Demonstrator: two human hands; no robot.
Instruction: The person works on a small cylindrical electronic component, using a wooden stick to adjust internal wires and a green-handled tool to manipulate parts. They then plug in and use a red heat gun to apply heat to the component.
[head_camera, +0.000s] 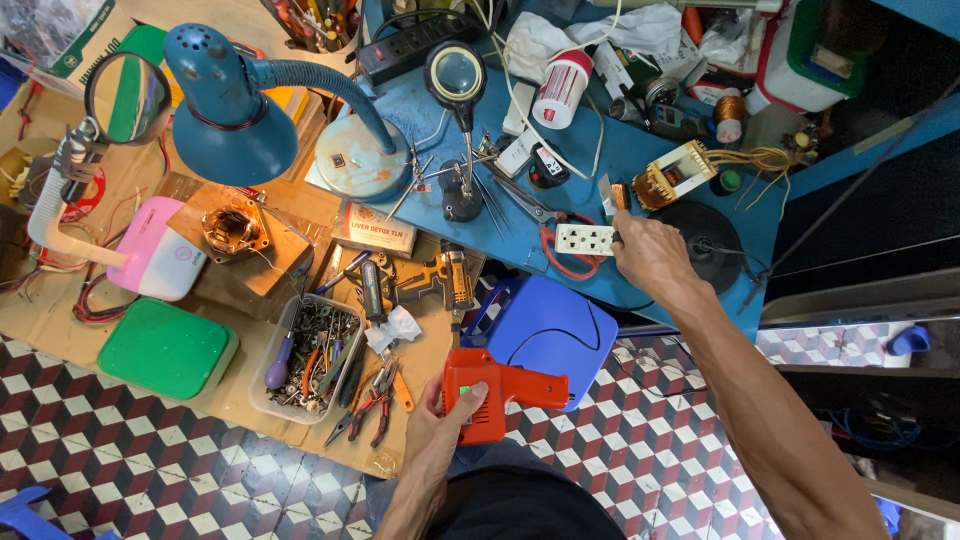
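Here, left hand (440, 425) fingers wrapped round orange plastic pistol-shaped tool (492, 390), held above blue plastic stool (545, 325); right hand (650, 255) fingers closed at white rectangular socket strip (584, 239) on blue workbench (640, 150).

Orange tool (497, 393), bright against the floor (150, 470), which runs in maroon, white and grey cubes. Blue lamp (232, 105) over a blue bench (640, 160). Blue stool (548, 328) too. White socket (584, 239), red-handled pliers (375, 400), green box (165, 350), pink-and-white case (160, 262), red-capped white jar (560, 88), brown cardboard (60, 320).
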